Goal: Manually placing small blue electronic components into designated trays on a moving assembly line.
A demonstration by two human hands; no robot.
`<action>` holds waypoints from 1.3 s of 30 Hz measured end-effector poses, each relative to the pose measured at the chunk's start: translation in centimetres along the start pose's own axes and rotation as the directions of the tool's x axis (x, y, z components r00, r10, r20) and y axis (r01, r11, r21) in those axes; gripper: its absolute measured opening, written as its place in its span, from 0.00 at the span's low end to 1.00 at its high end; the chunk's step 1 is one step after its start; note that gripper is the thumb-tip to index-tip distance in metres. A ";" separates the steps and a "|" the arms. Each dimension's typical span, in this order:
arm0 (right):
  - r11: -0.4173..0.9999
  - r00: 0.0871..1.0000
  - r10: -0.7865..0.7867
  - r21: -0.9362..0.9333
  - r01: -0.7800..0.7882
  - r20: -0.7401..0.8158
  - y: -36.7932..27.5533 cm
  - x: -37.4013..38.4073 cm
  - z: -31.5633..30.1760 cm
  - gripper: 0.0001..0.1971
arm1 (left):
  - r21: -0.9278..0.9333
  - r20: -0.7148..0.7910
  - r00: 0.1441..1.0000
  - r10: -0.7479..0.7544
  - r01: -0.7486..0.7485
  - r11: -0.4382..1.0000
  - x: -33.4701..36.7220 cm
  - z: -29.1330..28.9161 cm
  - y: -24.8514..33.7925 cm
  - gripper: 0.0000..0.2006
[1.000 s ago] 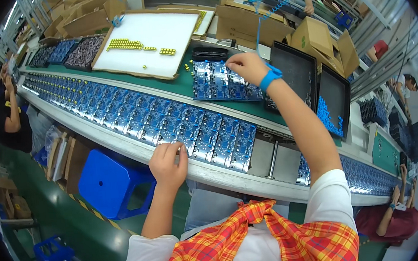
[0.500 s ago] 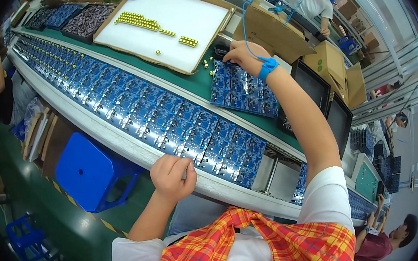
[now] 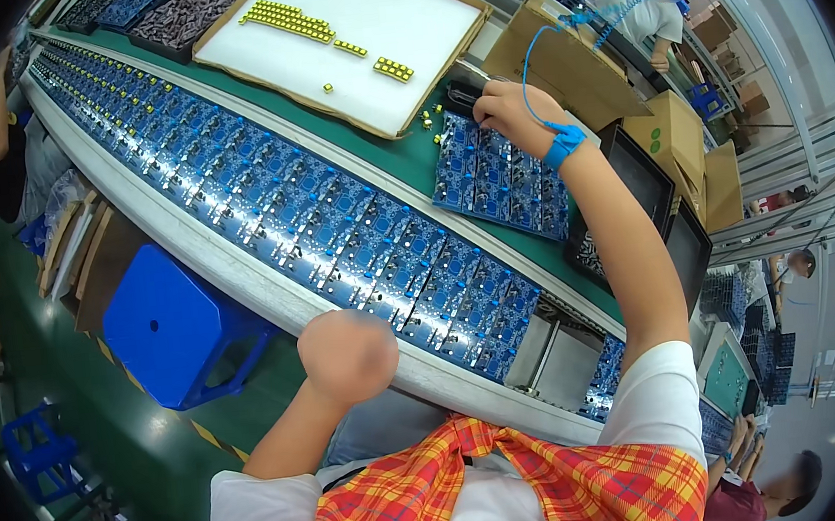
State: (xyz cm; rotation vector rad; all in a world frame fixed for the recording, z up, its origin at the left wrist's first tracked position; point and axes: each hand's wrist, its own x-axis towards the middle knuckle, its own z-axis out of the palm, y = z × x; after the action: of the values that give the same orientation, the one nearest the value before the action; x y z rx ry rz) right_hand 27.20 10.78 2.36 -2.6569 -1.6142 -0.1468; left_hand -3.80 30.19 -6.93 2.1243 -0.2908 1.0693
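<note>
Near the belt's front edge, my left hand [image 3: 349, 355] is held in a rounded fist. It is blurred, and anything inside it is hidden. My right hand [image 3: 522, 118], with a blue wrist strap [image 3: 564, 144] and coiled cord, is over the far edge of a panel of blue circuit boards [image 3: 500, 177]. Its fingers are bent together beside a small black holder [image 3: 465, 93]; whatever they pinch is too small to make out. A few loose yellow parts [image 3: 427, 119] lie left of that panel. Between my hands runs a long row of blue circuit boards [image 3: 335, 233].
A white foam sheet [image 3: 337, 52] in a cardboard tray carries rows of yellow parts [image 3: 289, 22]. Black bins [image 3: 183, 20] stand at far left, and black trays [image 3: 635, 174] at right by cardboard boxes [image 3: 671, 131]. A blue stool [image 3: 164, 320] is left. Co-workers stand around.
The view has shifted slightly, moving the bench a little in the picture. My right hand stays by the panel's far edge, and my left fist remains over the belt's front edge, now blurred.
</note>
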 end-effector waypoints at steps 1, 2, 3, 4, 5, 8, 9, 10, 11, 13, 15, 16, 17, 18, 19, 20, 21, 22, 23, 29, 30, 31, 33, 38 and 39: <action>0.998 1.000 0.017 0.054 -0.016 -0.008 0.0 0.0 -0.1 0.04 | 0.000 -0.001 1.000 0.002 -0.002 1.000 0.0 0.0 0.0 0.06; 0.994 0.999 0.034 0.107 -0.032 -0.014 -0.1 0.1 -0.1 0.04 | 0.001 0.000 1.000 -0.001 0.001 1.000 -0.1 0.0 0.0 0.06; 0.994 0.999 0.033 0.109 -0.031 -0.012 -0.2 0.1 -0.2 0.04 | 0.005 0.000 1.000 0.000 0.000 1.000 -0.1 -0.1 0.0 0.06; 0.980 0.996 0.086 0.180 -0.084 -0.003 -0.3 0.2 -0.2 0.04 | 0.008 -0.001 1.000 0.000 0.000 1.000 -0.1 -0.1 0.0 0.06; 0.959 0.990 0.139 0.249 -0.138 0.011 -0.3 0.3 -0.2 0.04 | 0.011 -0.002 1.000 0.001 -0.001 1.000 -0.1 -0.2 0.1 0.06; 0.939 0.983 0.180 0.293 -0.182 0.033 -0.5 0.6 -0.2 0.04 | 0.001 -0.010 1.000 0.002 -0.002 1.000 -0.1 -0.1 0.0 0.06; 0.947 0.985 0.171 0.269 -0.174 0.034 -0.5 0.8 -0.1 0.05 | -0.004 -0.015 1.000 0.004 -0.004 1.000 -0.2 -0.1 0.0 0.06; 0.955 0.986 0.161 0.245 -0.165 0.035 -0.6 0.9 0.0 0.05 | -0.004 -0.015 1.000 0.001 -0.001 1.000 -0.2 -0.1 -0.1 0.06; 0.955 0.986 0.159 0.246 -0.164 0.038 -0.6 0.9 0.1 0.05 | -0.001 -0.020 1.000 0.003 -0.003 1.000 -0.2 0.0 -0.1 0.06; 0.984 0.993 0.117 0.136 -0.115 -0.006 -0.5 0.9 0.6 0.05 | 0.004 -0.031 0.999 0.008 -0.008 1.000 -0.3 0.0 -0.1 0.06; 0.993 0.995 0.092 0.081 -0.090 -0.024 -0.7 1.0 0.9 0.05 | 0.004 -0.041 0.999 0.011 -0.011 1.000 -0.3 0.1 -0.3 0.06; 0.994 0.995 0.098 0.048 -0.097 -0.018 -0.9 1.0 1.0 0.05 | 0.004 -0.050 0.999 0.017 -0.017 1.000 -0.3 0.2 -0.3 0.06; 0.995 0.995 0.103 0.015 -0.103 -0.012 -1.2 1.1 1.1 0.05 | 0.005 -0.060 0.998 0.023 -0.022 1.000 -0.4 0.2 -0.4 0.07; 0.994 0.994 0.109 -0.017 -0.109 -0.007 -1.4 1.1 1.2 0.05 | 0.005 -0.060 0.998 0.019 -0.019 1.000 -0.4 0.2 -0.4 0.07; 0.994 0.994 0.107 -0.016 -0.107 -0.005 -1.5 1.1 1.2 0.05 | 0.006 -0.062 0.998 0.021 -0.021 1.000 -0.4 0.1 -0.4 0.07; 0.992 0.992 0.123 -0.018 -0.123 -0.002 -1.6 1.1 1.1 0.06 | 0.005 -0.063 0.998 0.024 -0.024 1.000 -0.3 0.1 -0.4 0.07; 0.990 0.990 0.139 -0.019 -0.139 0.001 -1.6 1.0 1.0 0.07 | 0.004 -0.064 0.998 0.027 -0.027 1.000 -0.3 0.1 -0.4 0.07; 0.988 0.988 0.155 -0.020 -0.155 0.004 -1.7 1.0 1.0 0.08 | 0.004 -0.064 0.998 0.025 -0.025 1.000 -0.3 0.0 -0.4 0.07; 0.988 0.988 0.155 -0.019 -0.155 0.006 -1.7 0.9 1.0 0.08 | 0.002 -0.060 0.998 0.023 -0.023 1.000 -0.3 0.0 -0.3 0.07; 0.987 0.989 0.148 -0.053 -0.149 -0.014 -2.0 0.6 1.2 0.08 | -0.008 -0.064 0.998 0.020 -0.020 1.000 -0.2 0.0 -0.3 0.07; 0.988 0.990 0.136 -0.064 -0.137 -0.022 -2.1 0.6 1.2 0.08 | -0.007 -0.062 0.998 0.020 -0.020 1.000 -0.2 0.0 -0.3 0.07; 0.988 0.990 0.137 -0.062 -0.138 -0.023 -2.2 0.6 1.0 0.08 | -0.006 -0.065 0.998 0.018 -0.018 1.000 -0.2 0.0 -0.3 0.07; 0.981 0.981 0.189 0.040 -0.188 -0.046 -2.0 0.4 0.4 0.08 | -0.004 -0.071 0.997 0.015 -0.016 1.000 -0.1 0.2 -0.4 0.07; 0.963 0.956 0.244 0.153 -0.221 -0.160 0.7 -2.5 -3.2 0.07 | -0.013 -0.065 0.998 0.018 -0.018 1.000 -0.1 0.5 -0.2 0.06; 0.962 0.954 0.253 0.147 -0.230 -0.161 1.3 -3.5 -3.6 0.07 | -0.006 -0.057 0.998 0.018 -0.018 1.000 -0.1 0.2 -0.2 0.06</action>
State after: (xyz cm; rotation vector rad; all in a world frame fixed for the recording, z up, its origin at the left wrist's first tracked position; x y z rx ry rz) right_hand 26.51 6.84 5.67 -2.6295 -1.1936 -0.2572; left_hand -3.63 30.17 -7.24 2.0855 -0.2861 1.1358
